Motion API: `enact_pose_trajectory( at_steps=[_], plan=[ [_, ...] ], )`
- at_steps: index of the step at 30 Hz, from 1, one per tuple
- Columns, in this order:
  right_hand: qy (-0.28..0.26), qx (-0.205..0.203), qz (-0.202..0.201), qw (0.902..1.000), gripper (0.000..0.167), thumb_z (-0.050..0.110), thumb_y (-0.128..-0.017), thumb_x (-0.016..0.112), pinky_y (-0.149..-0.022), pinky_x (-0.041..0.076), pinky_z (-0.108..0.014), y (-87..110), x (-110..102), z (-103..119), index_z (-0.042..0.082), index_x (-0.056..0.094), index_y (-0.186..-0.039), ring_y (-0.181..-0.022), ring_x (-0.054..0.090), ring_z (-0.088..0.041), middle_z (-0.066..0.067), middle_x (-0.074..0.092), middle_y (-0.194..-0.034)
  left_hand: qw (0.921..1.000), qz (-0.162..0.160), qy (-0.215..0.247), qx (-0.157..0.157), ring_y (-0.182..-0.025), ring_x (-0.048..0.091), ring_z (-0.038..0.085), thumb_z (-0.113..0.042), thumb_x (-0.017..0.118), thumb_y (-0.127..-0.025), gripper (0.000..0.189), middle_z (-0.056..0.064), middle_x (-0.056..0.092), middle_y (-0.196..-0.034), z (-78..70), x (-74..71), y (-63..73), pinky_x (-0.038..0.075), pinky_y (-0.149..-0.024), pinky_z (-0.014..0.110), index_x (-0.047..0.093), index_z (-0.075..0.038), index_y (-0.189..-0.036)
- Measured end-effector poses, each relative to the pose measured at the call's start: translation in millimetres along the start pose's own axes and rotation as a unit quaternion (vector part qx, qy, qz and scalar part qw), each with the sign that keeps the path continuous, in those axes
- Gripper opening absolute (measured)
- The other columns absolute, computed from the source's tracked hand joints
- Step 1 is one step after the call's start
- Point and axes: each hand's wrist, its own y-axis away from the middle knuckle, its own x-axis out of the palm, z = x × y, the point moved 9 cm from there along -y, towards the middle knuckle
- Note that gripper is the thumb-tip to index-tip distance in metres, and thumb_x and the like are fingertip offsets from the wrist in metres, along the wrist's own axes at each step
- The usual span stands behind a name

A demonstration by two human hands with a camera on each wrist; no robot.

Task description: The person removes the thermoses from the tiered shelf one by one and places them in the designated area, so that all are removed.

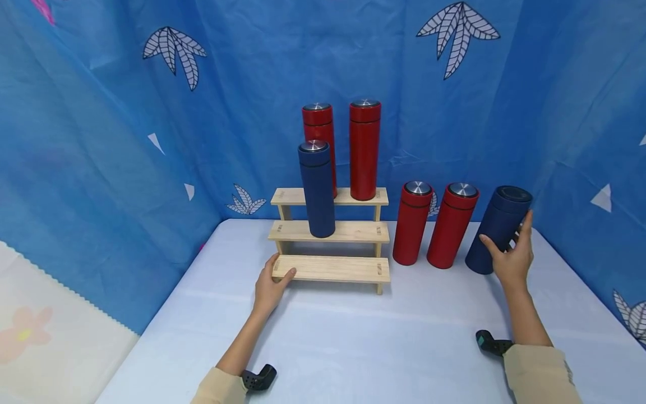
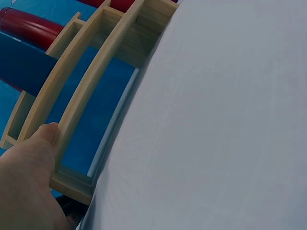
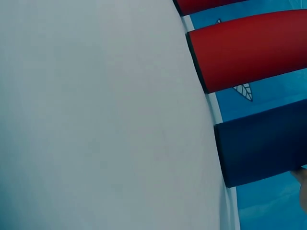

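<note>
A three-step wooden display stand point(image 1: 333, 268) is on the table, and my left hand point(image 1: 268, 287) holds the left end of its lowest step. The thumb lies over the step's front; the other fingers are mostly hidden. At the far right, my right hand point(image 1: 513, 264) grips a dark blue thermos point(image 1: 497, 221), thumb on its near side and fingers round its right side. In the right wrist view the base of this blue thermos point(image 3: 264, 143) is at the table surface. Another blue thermos point(image 1: 318, 193) with a silver lid stands on the middle step, left of centre.
Two red thermoses, one on the left point(image 1: 319, 123) and one on the right point(image 1: 364, 151), stand on the top step. A red thermos point(image 1: 413, 224) and another red thermos point(image 1: 452, 227) stand between the stand and my right hand. A blue curtain point(image 1: 323, 45) hangs behind the white table point(image 1: 363, 342).
</note>
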Motion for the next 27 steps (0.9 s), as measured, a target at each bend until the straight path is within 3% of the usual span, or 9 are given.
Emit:
enact_pose_trajectory(
  at_steps=[14, 19, 23, 27],
  plan=[
    [-0.007, -0.002, -0.012, 0.9999, 0.100, 0.008, -0.075, 0.077, -0.085, 0.037, -0.064, -1.3, 2.3, -5.1, 0.025, 0.013, -0.149, -0.121, 0.043, -0.036, -0.007, 0.035, -0.143, 1.0000, 0.004, 0.008, -0.002, -0.124, 0.038, 0.042, -0.046, 0.065, -0.083, 0.078, 0.025, 0.042, -0.133, 0.5, 0.7, -0.5, 0.027, -0.100, 0.056, 0.032, -0.006, -0.142],
    [-0.022, 0.031, -0.007, 0.9992, 0.098, 0.014, -0.078, 0.075, -0.100, 0.031, -0.054, 1.4, 3.6, -1.7, 0.025, 0.008, -0.149, -0.128, 0.036, -0.032, -0.008, 0.030, -0.145, 0.9999, 0.004, 0.010, -0.003, -0.124, 0.037, 0.041, -0.045, 0.065, -0.083, 0.078, 0.025, 0.042, -0.134, -1.2, 0.1, -0.6, 0.027, -0.100, 0.056, 0.032, -0.005, -0.142],
    [-0.047, 0.050, -0.067, 0.9954, 0.095, 0.022, -0.078, 0.075, -0.106, 0.024, -0.031, 4.2, -5.9, 10.7, 0.023, 0.012, -0.148, -0.131, 0.027, -0.015, 0.000, 0.024, -0.144, 0.9999, 0.004, 0.010, -0.004, -0.124, 0.037, 0.041, -0.045, 0.065, -0.084, 0.077, 0.024, 0.041, -0.134, -1.7, 0.0, 0.4, 0.027, -0.100, 0.056, 0.033, -0.006, -0.142],
    [-0.068, 0.007, -0.148, 0.9867, 0.085, 0.020, -0.077, 0.075, -0.102, 0.025, -0.023, 1.9, -17.6, 50.2, 0.014, 0.023, -0.144, -0.127, 0.028, -0.010, 0.002, 0.028, -0.141, 1.0000, 0.003, 0.005, -0.006, -0.124, 0.037, 0.041, -0.045, 0.065, -0.084, 0.076, 0.024, 0.042, -0.134, -0.4, -0.7, 1.1, 0.027, -0.100, 0.056, 0.033, -0.007, -0.142]
  ],
)
